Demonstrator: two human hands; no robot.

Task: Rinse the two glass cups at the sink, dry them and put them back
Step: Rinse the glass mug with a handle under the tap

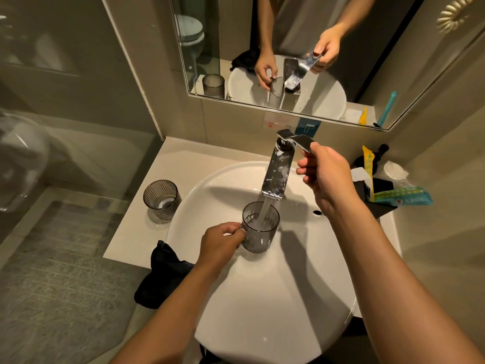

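A smoky glass cup with a handle (258, 229) is held upright over the white basin (301, 271), right under the chrome faucet (277, 172). Water streams from the spout into it. My left hand (221, 241) grips the cup by its handle. My right hand (324, 174) pinches the end of the faucet lever (299, 140), which is swung to the right. A second cup, ribbed grey glass (162, 199), stands upright on the counter left of the basin.
A dark cloth (161, 274) hangs over the counter's front edge, left of my left forearm. Toiletry packets and a black tray (380, 190) crowd the right side. A mirror (275, 48) sits behind the faucet. A glass partition stands at left.
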